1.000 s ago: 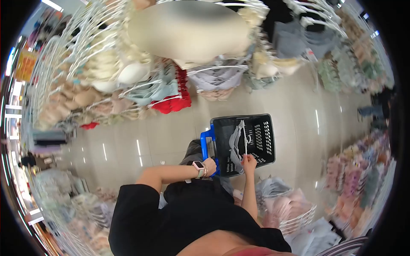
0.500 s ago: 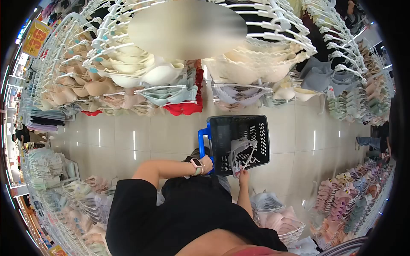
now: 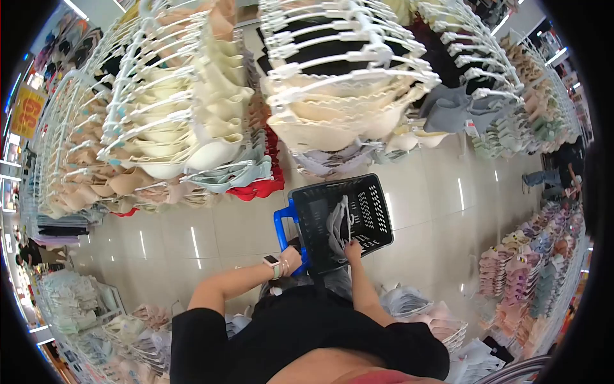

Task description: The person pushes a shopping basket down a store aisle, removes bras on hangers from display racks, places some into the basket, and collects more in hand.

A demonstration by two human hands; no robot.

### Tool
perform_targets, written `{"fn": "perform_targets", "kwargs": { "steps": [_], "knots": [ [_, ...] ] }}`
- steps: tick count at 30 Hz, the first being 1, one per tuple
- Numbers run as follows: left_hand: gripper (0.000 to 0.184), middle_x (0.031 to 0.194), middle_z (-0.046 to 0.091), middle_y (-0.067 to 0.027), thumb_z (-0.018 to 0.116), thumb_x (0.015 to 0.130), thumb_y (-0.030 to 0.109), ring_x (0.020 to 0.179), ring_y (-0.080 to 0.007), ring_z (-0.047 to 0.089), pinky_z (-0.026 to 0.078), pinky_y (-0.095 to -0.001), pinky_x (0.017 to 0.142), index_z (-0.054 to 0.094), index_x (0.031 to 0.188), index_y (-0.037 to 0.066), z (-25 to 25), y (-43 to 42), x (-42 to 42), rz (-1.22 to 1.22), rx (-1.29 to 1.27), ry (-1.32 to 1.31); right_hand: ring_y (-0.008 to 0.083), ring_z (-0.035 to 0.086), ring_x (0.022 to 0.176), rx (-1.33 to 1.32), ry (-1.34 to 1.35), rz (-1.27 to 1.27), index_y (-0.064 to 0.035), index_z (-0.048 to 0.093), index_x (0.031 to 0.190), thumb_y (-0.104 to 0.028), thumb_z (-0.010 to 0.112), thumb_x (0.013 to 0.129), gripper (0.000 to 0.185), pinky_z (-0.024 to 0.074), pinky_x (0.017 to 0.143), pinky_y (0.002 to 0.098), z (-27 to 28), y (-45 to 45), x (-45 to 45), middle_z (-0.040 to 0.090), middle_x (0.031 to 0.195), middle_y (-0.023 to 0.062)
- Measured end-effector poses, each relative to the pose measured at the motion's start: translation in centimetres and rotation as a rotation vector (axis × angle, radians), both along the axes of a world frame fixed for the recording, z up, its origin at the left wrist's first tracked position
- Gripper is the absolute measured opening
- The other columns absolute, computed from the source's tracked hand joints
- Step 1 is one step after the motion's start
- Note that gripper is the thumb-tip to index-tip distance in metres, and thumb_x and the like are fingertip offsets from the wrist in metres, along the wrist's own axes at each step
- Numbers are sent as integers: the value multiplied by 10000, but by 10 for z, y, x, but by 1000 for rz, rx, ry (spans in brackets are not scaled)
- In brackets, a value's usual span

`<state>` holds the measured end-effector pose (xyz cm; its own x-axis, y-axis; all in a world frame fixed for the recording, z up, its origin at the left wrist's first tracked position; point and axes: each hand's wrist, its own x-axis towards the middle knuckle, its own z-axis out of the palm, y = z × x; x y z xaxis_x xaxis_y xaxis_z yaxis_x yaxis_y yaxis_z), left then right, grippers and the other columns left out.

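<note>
The watch-wearing left grip (image 3: 291,258) closes on the blue handle (image 3: 280,225) of a black basket (image 3: 311,211); the right grip (image 3: 352,250), at the near rim, holds a white hanger (image 3: 346,208) bearing a grey bra (image 3: 335,229). Bras (image 3: 339,118) hang on racks beside the tiled floor (image 3: 425,198).

Gray bra (image 3: 335,229) has turned inside basket (image 3: 312,221).

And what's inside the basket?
A grey bra on a white hanger; the right hand holds the hanger's end. The bra covers part of the basket, so I can't see beneath it.
</note>
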<state>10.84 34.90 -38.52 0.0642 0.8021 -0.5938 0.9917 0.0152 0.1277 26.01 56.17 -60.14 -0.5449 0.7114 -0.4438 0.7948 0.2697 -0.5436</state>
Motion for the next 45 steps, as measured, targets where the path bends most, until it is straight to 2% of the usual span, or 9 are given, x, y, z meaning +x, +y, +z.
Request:
{"fn": "perform_targets", "kwargs": {
  "steps": [4,12,13,25,28,31,35,40,45],
  "knots": [
    [76,678,646,-47,641,613,165,671,-199,633,450,-313,594,672,675,134,-8,1,28,67,-66,-100,412,576,763,58,11,38,-8,533,817,-191,540,795,185,448,666,472,9,26,-1,598,771,235],
    [77,677,648,-34,663,585,174,677,-187,635,450,-306,636,657,658,151,-13,14,33,81,-271,-79,411,574,690,166,40,-62,-17,529,776,-175,508,832,169,442,599,485,-26,131,17,585,687,224],
    [172,670,639,-42,685,522,228,670,-200,625,444,-311,672,644,669,147,-22,11,34,70,-316,-84,409,573,696,183,21,-77,-17,533,772,-181,509,833,177,442,605,486,-32,145,17,587,695,223],
    [120,705,648,-65,601,598,197,692,-200,635,442,-307,689,625,694,129,-33,10,40,59,-427,-45,377,588,793,41,-59,-23,-12,613,795,-200,510,806,215,464,688,460,-75,246,-39,610,785,213],
    [104,703,648,-65,572,633,184,692,-202,634,441,-306,697,623,701,125,-29,18,37,47,-429,-59,381,590,807,15,-39,-74,-6,615,803,-202,519,801,218,468,703,458,-76,255,-64,614,802,213],
    [88,688,644,-62,560,642,167,684,-205,630,448,-312,687,621,683,119,-22,25,36,68,-453,-91,387,594,803,41,-41,90,1,612,817,-192,521,795,215,470,711,460,-74,254,-79,621,827,203],
    [84,680,641,-64,562,637,162,676,-205,627,449,-304,677,619,674,113,-21,27,34,55,-454,-91,378,592,831,-35,-123,-63,-13,621,814,-235,506,818,250,463,734,472,-74,239,-89,616,835,218],
    [93,648,627,-75,570,617,172,644,-212,619,448,-311,646,606,661,99,-20,29,32,17,-415,-111,380,590,842,31,-187,-223,-7,600,875,-253,502,822,270,459,743,472,-82,203,-36,614,852,225],
    [106,633,617,-84,580,597,183,619,-221,613,447,-316,636,586,648,90,-26,21,31,6,-381,-139,373,597,851,-123,-289,-367,-3,568,874,-172,458,816,210,457,728,479,-100,173,48,617,842,222]
  ]
}}
